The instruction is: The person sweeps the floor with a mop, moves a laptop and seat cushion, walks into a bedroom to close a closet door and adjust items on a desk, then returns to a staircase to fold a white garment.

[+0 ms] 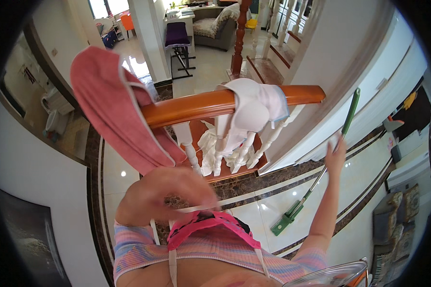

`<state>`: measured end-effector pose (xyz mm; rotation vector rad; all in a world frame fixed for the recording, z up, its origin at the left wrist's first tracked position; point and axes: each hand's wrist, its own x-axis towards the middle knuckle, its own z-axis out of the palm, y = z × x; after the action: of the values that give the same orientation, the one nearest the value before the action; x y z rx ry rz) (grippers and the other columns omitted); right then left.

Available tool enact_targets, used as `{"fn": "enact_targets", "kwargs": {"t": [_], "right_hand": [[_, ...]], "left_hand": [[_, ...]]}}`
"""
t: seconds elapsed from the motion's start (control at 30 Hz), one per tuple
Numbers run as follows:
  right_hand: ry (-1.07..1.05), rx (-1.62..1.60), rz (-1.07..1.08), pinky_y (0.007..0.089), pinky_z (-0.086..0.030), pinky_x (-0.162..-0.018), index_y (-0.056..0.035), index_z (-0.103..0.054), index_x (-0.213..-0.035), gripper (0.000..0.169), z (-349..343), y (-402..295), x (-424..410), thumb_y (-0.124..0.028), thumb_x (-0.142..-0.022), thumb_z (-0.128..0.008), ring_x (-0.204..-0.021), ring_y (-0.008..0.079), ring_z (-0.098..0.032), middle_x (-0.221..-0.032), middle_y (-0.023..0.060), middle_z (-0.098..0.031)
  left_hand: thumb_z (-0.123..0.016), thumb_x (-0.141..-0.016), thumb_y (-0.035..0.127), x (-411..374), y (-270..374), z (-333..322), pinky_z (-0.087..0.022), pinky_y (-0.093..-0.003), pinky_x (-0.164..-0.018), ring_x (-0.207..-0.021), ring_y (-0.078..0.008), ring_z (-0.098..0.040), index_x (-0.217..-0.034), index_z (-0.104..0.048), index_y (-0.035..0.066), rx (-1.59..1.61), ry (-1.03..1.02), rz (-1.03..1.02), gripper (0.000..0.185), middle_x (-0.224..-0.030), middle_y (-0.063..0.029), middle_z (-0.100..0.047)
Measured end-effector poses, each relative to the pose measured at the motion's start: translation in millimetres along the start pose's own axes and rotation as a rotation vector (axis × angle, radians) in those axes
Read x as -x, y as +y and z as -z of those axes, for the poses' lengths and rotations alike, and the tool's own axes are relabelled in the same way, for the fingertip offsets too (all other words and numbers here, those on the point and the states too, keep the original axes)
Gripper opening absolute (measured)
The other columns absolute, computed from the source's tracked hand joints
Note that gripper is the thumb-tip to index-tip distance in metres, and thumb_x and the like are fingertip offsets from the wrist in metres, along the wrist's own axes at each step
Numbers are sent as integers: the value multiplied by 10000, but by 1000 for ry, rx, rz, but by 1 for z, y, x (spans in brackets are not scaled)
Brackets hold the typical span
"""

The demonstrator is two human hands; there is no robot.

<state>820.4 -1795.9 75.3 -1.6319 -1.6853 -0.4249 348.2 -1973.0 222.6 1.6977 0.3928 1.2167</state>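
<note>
In the head view my right hand (336,154) is closed round the pole of a flat mop (318,179). Its green grip rises above the hand, and the green mop head (286,220) rests on the tiled floor. Bent in front of my chest, my left hand (197,193) is blurred, close to the upper edge of a pink apron (215,229); whether it touches the apron or holds anything cannot be told. A pink towel (111,114) hangs over the left end of a wooden handrail (190,107). A white bra (249,113) and a pale cloth with blue edging (278,102) lie over its right part.
White balusters (191,149) stand under the rail, with white fabric (209,150) behind them. A wall (50,201) runs along the left, beside a bathroom doorway. Beyond the rail are a purple-topped stool (177,34), a grey armchair (215,34) and stairs (273,68). A sofa (395,219) stands at the right.
</note>
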Motion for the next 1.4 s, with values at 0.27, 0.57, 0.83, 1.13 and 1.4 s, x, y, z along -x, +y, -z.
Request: {"fn": "enact_targets", "kwargs": {"t": [0.27, 0.57, 0.83, 1.13, 1.4], "right_hand": [[-1551, -513, 357, 346, -479, -815, -60, -543, -1183, 364, -71, -268, 221, -121, -827, -587, -952, 257, -608, -1069, 132, -622], [-1393, -699, 1111, 424, -476, -766, -128, -535, -1172, 328, -78, -592, 269, -148, -845, -539, -892, 319, -581, -992, 120, -585], [-1652, -476, 1051, 432, -478, -799, -136, -519, -1211, 372, -103, -628, 278, -201, -845, -552, -958, 321, -579, -1054, 125, -586], [-1605, -353, 1003, 436, -492, -726, -117, -557, -1116, 320, -219, -691, 272, -178, -802, -544, -894, 337, -604, -963, 143, -605], [-1323, -622, 959, 411, -481, -742, -99, -546, -1097, 280, -306, -817, 224, -171, -827, -562, -881, 298, -599, -917, 112, -593]], "left_hand": [[-547, -866, 11, 130, 107, 85, -538, -376, -723, -839, -298, -641, -865, -641, 8, 250, -202, -487, 94, -985, -186, -631], [-562, -847, 6, 307, 203, 160, -536, -342, -689, -816, -290, -639, -908, -628, 19, 102, 88, -329, 90, -994, -173, -623], [-471, -897, 84, 384, 200, 243, -520, -453, -816, -902, -353, -617, -1015, -567, 42, 255, -133, -353, 158, -1028, -183, -592], [-608, -835, 146, 429, 111, 392, -529, -388, -670, -903, -315, -609, -942, -642, 38, 424, -19, -114, 155, -1044, -199, -595], [-518, -884, 162, 464, 77, 497, -421, -340, -801, -892, -190, -481, -1259, -467, 85, 0, 1058, 354, 386, -997, -66, -509]]}}
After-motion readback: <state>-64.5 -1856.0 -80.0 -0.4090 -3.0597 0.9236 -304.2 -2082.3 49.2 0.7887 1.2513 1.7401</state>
